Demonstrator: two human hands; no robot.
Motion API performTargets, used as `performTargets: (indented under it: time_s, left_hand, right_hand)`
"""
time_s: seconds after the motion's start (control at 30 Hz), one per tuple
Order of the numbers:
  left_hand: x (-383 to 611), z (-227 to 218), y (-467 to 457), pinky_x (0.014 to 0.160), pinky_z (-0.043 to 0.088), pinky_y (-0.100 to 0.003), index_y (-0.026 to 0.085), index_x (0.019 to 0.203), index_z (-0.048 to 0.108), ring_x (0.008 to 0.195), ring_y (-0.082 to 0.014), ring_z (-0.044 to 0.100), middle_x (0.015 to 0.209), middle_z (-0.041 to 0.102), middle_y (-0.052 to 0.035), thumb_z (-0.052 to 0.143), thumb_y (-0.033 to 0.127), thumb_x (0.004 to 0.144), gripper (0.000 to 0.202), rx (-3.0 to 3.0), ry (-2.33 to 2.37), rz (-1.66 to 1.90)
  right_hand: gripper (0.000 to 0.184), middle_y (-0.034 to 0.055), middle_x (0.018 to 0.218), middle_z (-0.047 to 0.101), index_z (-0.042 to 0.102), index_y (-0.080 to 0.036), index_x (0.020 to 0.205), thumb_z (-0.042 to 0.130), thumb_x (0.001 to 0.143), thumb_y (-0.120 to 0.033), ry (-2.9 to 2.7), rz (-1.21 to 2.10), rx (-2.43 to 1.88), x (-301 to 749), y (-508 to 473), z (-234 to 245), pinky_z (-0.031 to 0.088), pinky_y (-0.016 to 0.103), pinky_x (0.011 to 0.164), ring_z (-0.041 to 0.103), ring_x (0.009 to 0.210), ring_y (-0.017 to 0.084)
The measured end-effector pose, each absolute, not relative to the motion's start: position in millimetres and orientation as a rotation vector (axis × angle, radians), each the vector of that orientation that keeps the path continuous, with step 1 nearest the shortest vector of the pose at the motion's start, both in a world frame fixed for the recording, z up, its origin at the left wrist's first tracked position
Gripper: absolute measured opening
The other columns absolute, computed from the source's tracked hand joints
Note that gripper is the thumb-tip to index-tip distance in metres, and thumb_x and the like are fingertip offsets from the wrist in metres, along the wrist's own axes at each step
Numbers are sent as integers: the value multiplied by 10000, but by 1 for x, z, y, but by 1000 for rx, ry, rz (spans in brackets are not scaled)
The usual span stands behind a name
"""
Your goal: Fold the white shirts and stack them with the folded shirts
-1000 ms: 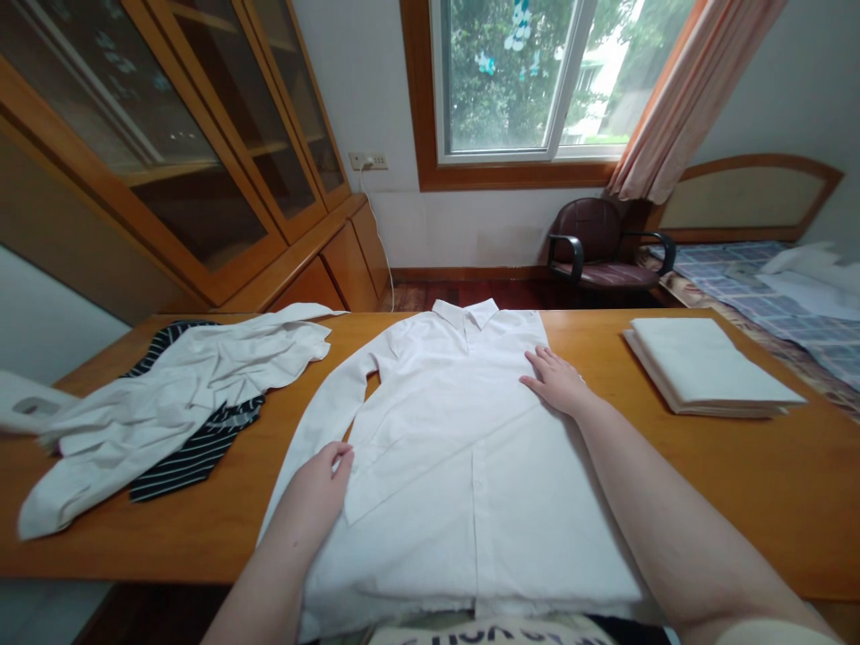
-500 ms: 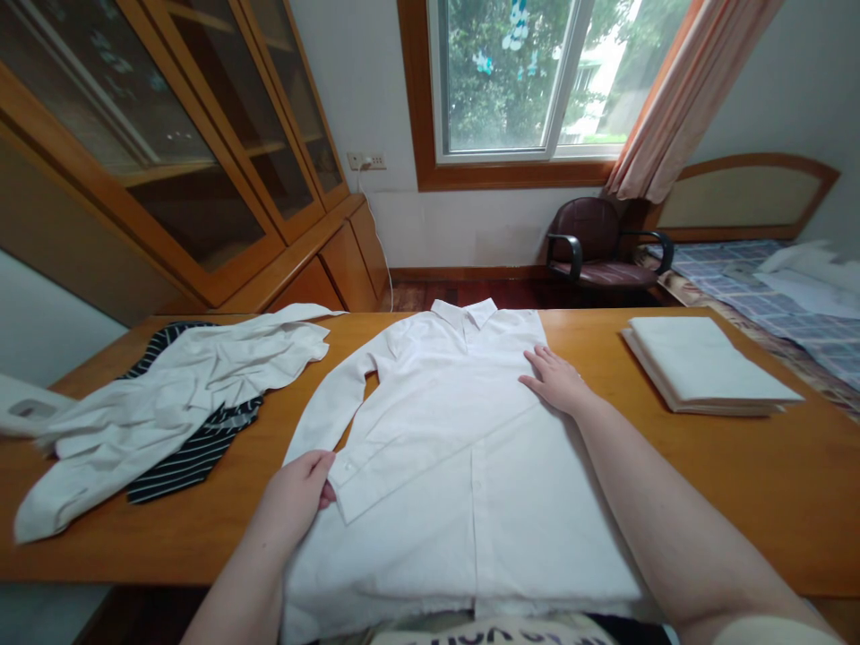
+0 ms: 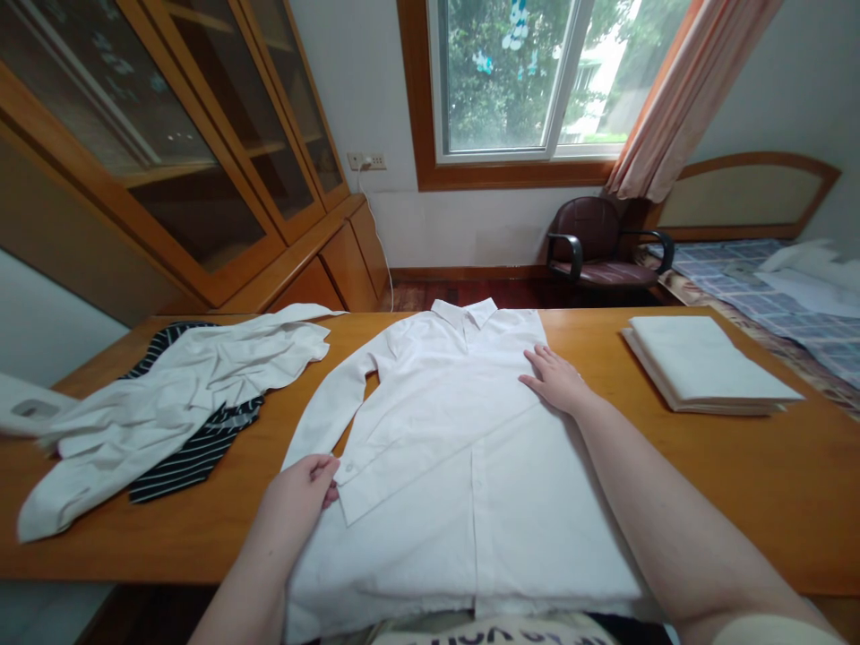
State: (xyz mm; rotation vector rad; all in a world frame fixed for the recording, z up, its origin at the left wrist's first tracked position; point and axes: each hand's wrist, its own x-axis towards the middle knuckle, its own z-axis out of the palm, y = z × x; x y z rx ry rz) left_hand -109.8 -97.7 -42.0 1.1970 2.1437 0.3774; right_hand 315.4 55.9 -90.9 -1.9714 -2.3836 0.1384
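A white button-up shirt [image 3: 430,403] lies front up on the wooden table, its collar [image 3: 463,313] at the far edge and its hem at the near edge. One sleeve [image 3: 336,394] bends down along the left side. The other sleeve is folded diagonally across the front, its cuff [image 3: 353,488] at the lower left. My left hand [image 3: 310,488] pinches that cuff's edge between thumb and fingers. On the shirt's upper right side, by the fold, my right hand [image 3: 554,381] rests flat with fingers spread.
A crumpled white garment [image 3: 194,385] lies over a black striped cloth [image 3: 194,461] on the table's left. Folded white cloths [image 3: 705,363] are stacked at right. Beyond the table [image 3: 712,502] are a glass-door cabinet [image 3: 269,134], an armchair [image 3: 597,237] and a bed [image 3: 759,278].
My left hand has shifted very slightly right along with its pinch on the cuff edge. The right hand and the shirt body look the same.
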Motion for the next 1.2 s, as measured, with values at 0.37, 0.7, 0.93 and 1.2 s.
performTargets:
  time_s: [0.37,0.7,0.93,1.2]
  left_hand:
    - [-108,-40,-100,618,400,-276,220,698,578,733,-225,627,728,680,-55,372,424,849,327,1519,2191,129]
    - [-108,-48,-97,597,350,-257,215,732,543,700,-197,584,720,635,-34,450,392,820,219,1589,2232,32]
    - [-103,-41,-99,586,347,-264,219,728,499,681,-196,572,700,605,-27,431,380,818,197,1620,2246,50]
    - [-90,-39,-104,614,427,-286,183,1034,518,602,-185,583,772,642,-29,412,386,805,324,1476,2160,388]
  right_hand:
    - [658,116,1495,294,380,-173,1407,363,880,-567,-2375,154,-1984,314,55,-89,255,404,1095,239,1378,262]
    - [659,116,1497,289,378,-171,1408,337,886,-571,-2362,171,-1981,315,54,-88,248,407,1094,236,1379,260]
    - [652,96,1507,270,338,-175,1425,283,899,-557,-2182,120,-2198,314,53,-91,198,540,1075,236,1367,315]
    - [601,160,1444,377,404,-113,1377,380,897,-474,-2133,16,-2098,309,52,-81,275,441,1056,355,1306,295]
